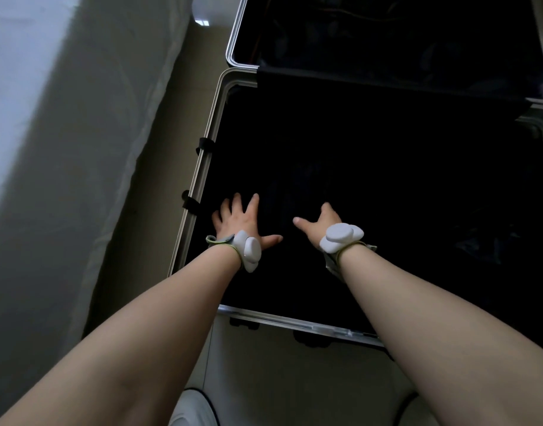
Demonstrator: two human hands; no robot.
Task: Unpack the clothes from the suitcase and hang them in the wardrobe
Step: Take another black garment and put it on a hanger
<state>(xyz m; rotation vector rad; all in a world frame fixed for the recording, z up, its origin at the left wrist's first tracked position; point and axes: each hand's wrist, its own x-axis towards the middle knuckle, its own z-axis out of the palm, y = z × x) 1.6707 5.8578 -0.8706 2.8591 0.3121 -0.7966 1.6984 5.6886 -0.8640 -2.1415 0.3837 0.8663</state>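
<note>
2 hands in the open suitcase [202, 167] on the floor [159, 210]
Head view: left hand [239, 219] lies flat, fingers spread wide, on dark, faintly creased clothes [295, 186] in the suitcase's near half. Right hand [325, 219] has its thumb out and fingers lost in black cloth, so I cannot tell its grip. The frame is smooth silver metal with rounded corners.

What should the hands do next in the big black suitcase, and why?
Probably gather and lift the dark fabric under the hands. The left hand lies spread flat on it inside the open suitcase; the right hand reaches in beside it, its grip too dark to tell. Nothing is lifted yet.
</note>
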